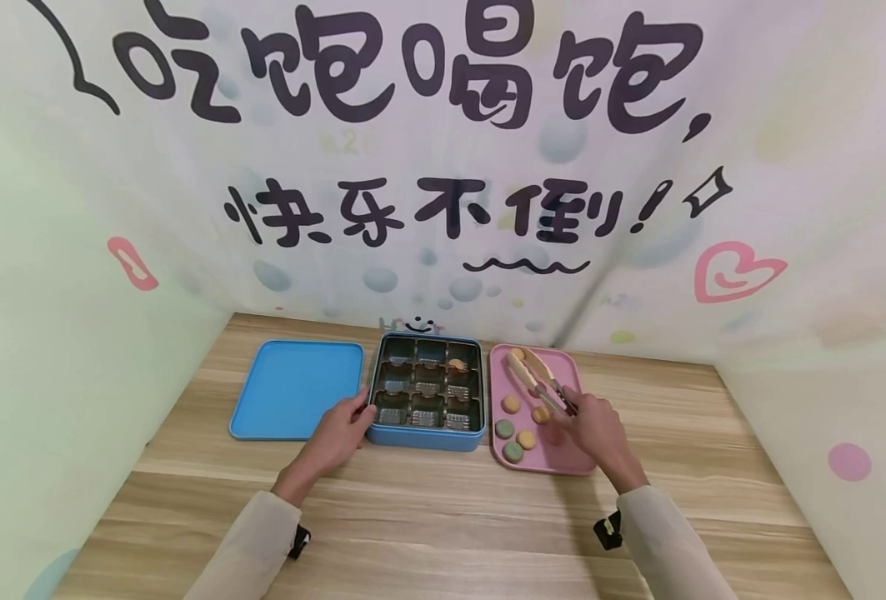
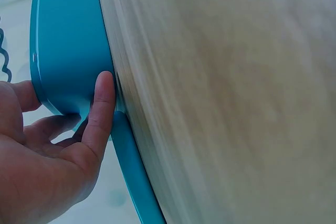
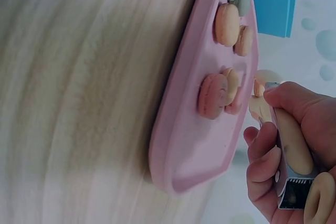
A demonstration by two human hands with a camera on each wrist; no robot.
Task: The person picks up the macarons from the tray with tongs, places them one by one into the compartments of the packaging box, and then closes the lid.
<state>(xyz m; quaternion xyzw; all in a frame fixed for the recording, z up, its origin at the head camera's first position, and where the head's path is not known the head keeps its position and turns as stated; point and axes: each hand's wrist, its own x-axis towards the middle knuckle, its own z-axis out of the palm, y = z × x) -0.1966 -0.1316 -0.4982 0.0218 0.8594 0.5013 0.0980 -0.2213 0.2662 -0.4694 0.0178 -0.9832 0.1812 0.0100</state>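
Observation:
My left hand (image 1: 343, 429) holds the near left corner of an open blue tin (image 1: 426, 437), with fingers (image 2: 104, 106) against its side in the left wrist view. Inside it, a dark insert has several square compartments; a yellowish macaron (image 1: 458, 364) sits in the back right one. My right hand (image 1: 596, 425) grips metal tongs (image 1: 551, 396) with beige tips over a pink tray (image 1: 497, 358). The tips lie around a yellow macaron (image 1: 517, 354) at the tray's far end. Nearer on the tray are yellow macarons (image 1: 526, 439), green macarons (image 1: 513, 452) and a pink macaron (image 3: 212, 97).
A flat blue lid (image 1: 300, 387) lies left of the tin on the wood-grain table (image 1: 443, 517). The tray stands close along the tin's right side. A printed white curtain (image 1: 443, 275) rises right behind them, with pale side walls left and right.

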